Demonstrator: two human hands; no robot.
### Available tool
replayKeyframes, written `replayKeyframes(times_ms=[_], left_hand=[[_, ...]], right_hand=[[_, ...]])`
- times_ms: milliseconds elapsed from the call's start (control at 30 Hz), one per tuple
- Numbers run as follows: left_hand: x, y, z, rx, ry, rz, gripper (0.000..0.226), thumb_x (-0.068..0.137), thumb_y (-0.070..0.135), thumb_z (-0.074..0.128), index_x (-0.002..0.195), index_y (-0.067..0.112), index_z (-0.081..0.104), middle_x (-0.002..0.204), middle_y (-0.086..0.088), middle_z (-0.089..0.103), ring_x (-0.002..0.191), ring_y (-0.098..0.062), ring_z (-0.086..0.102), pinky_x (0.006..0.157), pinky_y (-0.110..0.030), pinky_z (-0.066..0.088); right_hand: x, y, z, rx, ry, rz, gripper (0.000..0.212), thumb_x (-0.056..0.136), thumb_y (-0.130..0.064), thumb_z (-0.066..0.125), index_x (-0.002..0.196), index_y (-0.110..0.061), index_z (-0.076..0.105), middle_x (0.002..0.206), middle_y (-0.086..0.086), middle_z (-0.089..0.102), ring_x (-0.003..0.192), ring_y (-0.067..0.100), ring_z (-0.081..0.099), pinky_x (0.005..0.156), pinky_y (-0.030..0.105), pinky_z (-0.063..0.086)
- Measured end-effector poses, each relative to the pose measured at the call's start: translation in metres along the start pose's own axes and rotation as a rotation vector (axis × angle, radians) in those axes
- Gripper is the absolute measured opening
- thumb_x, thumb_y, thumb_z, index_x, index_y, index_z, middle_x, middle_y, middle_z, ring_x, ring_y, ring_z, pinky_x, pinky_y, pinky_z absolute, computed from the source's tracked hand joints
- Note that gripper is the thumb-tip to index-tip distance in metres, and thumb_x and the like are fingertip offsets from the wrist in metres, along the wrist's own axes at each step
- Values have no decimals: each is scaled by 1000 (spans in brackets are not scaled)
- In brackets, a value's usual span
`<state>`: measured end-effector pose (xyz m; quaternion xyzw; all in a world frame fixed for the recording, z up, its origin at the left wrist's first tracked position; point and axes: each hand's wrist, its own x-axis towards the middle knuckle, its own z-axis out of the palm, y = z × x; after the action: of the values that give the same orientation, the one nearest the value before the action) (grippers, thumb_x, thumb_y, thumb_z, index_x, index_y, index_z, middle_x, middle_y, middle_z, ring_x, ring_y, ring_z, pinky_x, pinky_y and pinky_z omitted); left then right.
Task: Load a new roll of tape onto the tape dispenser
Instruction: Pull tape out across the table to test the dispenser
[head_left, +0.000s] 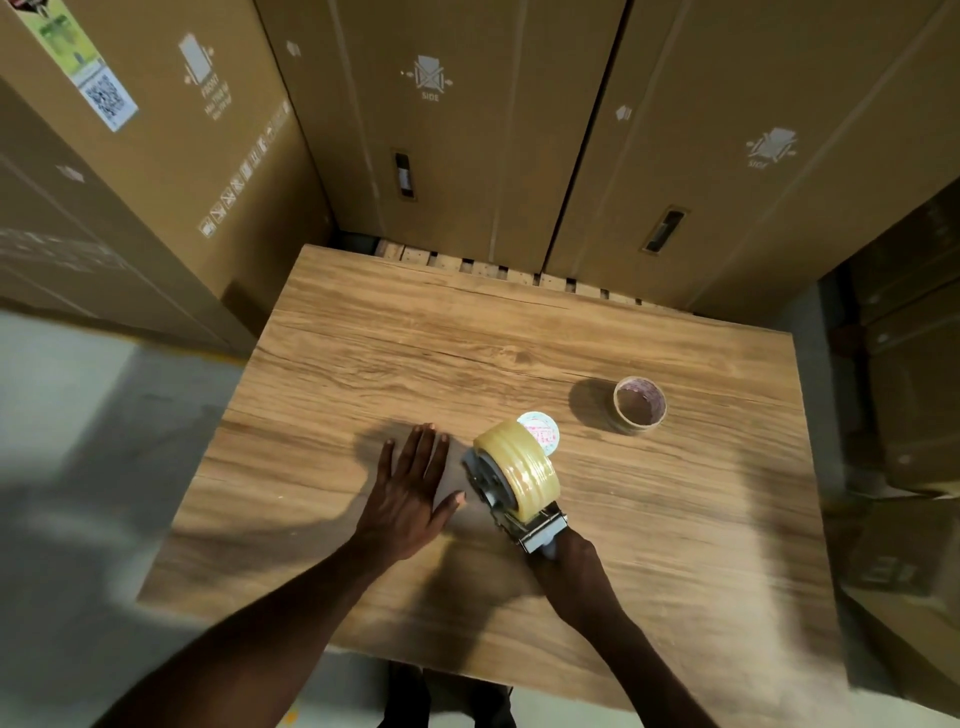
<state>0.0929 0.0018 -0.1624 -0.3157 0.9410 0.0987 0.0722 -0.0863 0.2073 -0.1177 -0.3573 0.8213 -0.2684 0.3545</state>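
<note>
A full roll of clear yellowish tape (524, 467) sits on the metal tape dispenser (540, 527) near the middle of the wooden table (415, 338). My right hand (571, 561) is closed round the dispenser's handle, below the roll. My left hand (410, 488) lies flat on the table just left of the dispenser, fingers spread, holding nothing. An empty cardboard tape core (639, 404) stands on the table to the upper right, apart from the dispenser. A small round white label or disc (540, 430) shows just behind the roll.
Tall cardboard boxes (467, 130) stand close behind the table and to its left and right. Grey floor (78, 441) lies to the left. More stacked boxes (909, 389) are at the right edge.
</note>
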Motion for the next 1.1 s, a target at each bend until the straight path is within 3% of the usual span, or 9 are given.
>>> replayKeyframes(times_ms=[133, 233, 300, 400, 633, 733, 833, 933, 1100], left_hand=[[0, -2, 4, -32, 49, 17, 82, 101, 62, 36, 160, 8, 21, 169, -17, 13, 158, -33, 6, 122, -62, 15], [0, -1, 4, -28, 86, 36, 81, 101, 62, 35, 160, 8, 23, 169, -17, 15, 157, -34, 7, 122, -63, 13], [0, -1, 5, -31, 99, 39, 80, 101, 62, 35, 160, 8, 23, 169, -16, 14, 158, -33, 7, 121, -63, 14], [-1, -1, 8, -43, 123, 37, 80, 101, 61, 38, 159, 7, 25, 168, -17, 16, 157, -35, 9, 121, -64, 15], [0, 1, 4, 6, 46, -7, 82, 102, 64, 28, 162, 13, 9, 171, -12, 6, 158, -29, 1, 124, -59, 11], [0, 1, 4, 23, 28, -20, 82, 101, 66, 21, 163, 14, 6, 171, -13, 5, 158, -29, 0, 124, -58, 9], [0, 2, 2, 0, 27, -18, 80, 102, 65, 19, 163, 16, 2, 171, -11, 3, 158, -27, -3, 125, -57, 7], [1, 1, 2, -47, 35, -13, 81, 102, 65, 25, 163, 15, 4, 171, -11, 4, 158, -27, 0, 125, -58, 8], [2, 2, 1, -8, -10, -35, 82, 100, 67, 17, 162, 13, 11, 171, -12, 5, 158, -28, 4, 125, -58, 10]], right_hand=[[-21, 13, -12, -46, -24, 24, 25, 84, -9, 67, 80, -33, 65, 74, -14, 67, 70, -9, 64, 59, 8, 42], [-43, 26, -20, -24, -15, 105, 2, 81, -23, 69, 82, -25, 70, 74, -5, 74, 66, -1, 67, 60, 25, 51], [-50, 31, -19, -7, 4, 111, 17, 76, -39, 61, 80, -24, 67, 73, -4, 74, 64, 8, 69, 60, 36, 54], [-41, 23, -15, -14, 40, 89, 15, 79, -29, 64, 87, -18, 71, 78, -4, 76, 70, 12, 71, 62, 41, 57], [12, -13, 1, 26, 78, -41, 19, 87, -17, 73, 107, -14, 72, 100, 0, 79, 89, 17, 73, 73, 37, 58], [16, -24, -3, 47, 93, -52, 16, 88, -25, 71, 101, -15, 72, 94, -2, 78, 82, 15, 71, 65, 26, 52], [15, -35, -13, 94, 121, -60, 6, 89, -28, 70, 85, -28, 65, 79, -9, 70, 69, 2, 62, 60, 16, 43], [17, -47, -22, 165, 146, -26, 24, 89, -23, 72, 71, -31, 59, 67, -4, 68, 62, 11, 65, 57, 34, 52], [38, -75, -27, 308, 154, -27, 10, 87, -28, 70, 80, -21, 66, 72, 4, 71, 67, 25, 68, 61, 50, 57]])
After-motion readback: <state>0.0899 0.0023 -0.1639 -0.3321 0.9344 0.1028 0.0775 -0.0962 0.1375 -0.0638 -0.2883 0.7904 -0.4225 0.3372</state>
